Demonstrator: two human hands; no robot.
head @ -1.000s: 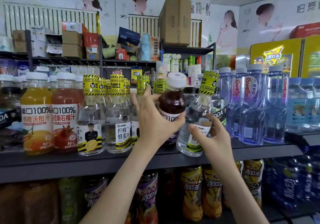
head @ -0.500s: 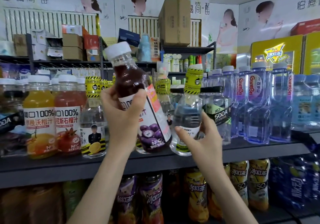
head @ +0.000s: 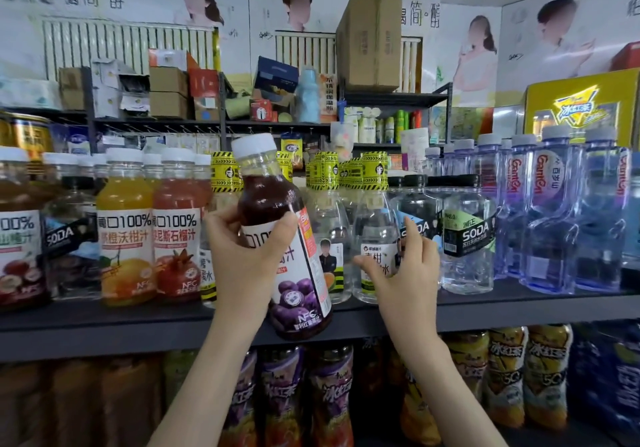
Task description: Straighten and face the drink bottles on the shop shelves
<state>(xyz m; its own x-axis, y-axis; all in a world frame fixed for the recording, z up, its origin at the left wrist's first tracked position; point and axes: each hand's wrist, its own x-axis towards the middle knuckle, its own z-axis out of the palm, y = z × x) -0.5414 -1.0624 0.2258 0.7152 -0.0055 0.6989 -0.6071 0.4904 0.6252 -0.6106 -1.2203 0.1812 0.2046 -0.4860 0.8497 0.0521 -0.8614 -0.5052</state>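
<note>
My left hand [head: 242, 256] grips a dark purple juice bottle [head: 298, 294] with a white cap. It is held tilted in front of the shelf edge [head: 104, 329], cap leaning left. A clear bottle with a yellow-and-black striped neck wrap [head: 375, 225] stands upright on the shelf. My right hand [head: 405, 273] is at it, thumb against the label and fingers straight up along its right side. More striped-wrap bottles [head: 329, 232] stand beside and behind it.
Left of my hands stand orange juice [head: 124, 238] and red pomegranate juice [head: 176, 238] bottles. To the right are black-capped SODA bottles [head: 467, 238] and tall clear water bottles [head: 554, 221]. Iced-tea bottles [head: 505, 377] fill the shelf below.
My left hand pulled the purple juice bottle off the shelf and now holds it lower and more upright. My right hand set the striped-wrap bottle upright on the shelf and loosened its grip.
</note>
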